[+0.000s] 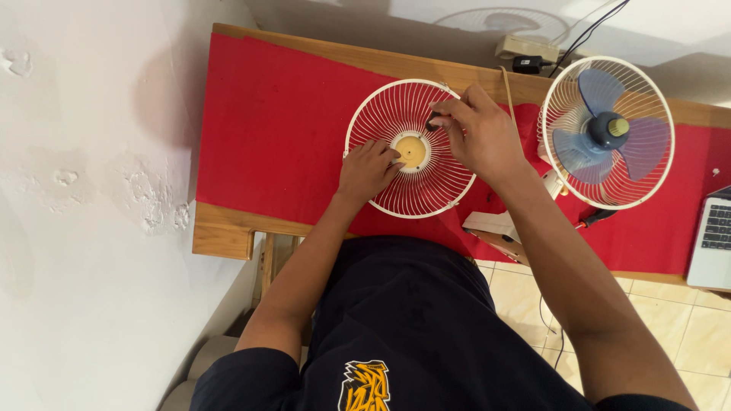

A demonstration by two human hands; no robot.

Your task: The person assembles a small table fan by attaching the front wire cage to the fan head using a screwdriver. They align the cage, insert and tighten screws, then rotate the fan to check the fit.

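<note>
The left hand (pixel 368 170) rests on the lower left part of a white wire fan guard (pixel 412 148), its fingers bent and pressing the wires just beside the round cream hub (pixel 412 151); it grips nothing closed around it. The right hand (pixel 478 131) hovers over the guard's upper right part, thumb and fingertips pinched together on a small dark object (pixel 432 122) too small to identify. The single loose guard lies flat on the red cloth (pixel 266 129) that covers the wooden table (pixel 221 232), near its middle. To the right stands one fan (pixel 607 131) with its rear guard on, three translucent blue blades and a dark hub with a yellowish cap. By the fan's base lies one red-handled tool (pixel 598 218). At the far right edge, one laptop (pixel 713 243) shows partly. Behind the table, one white power strip (pixel 527 49) sits with a black plug.
</note>
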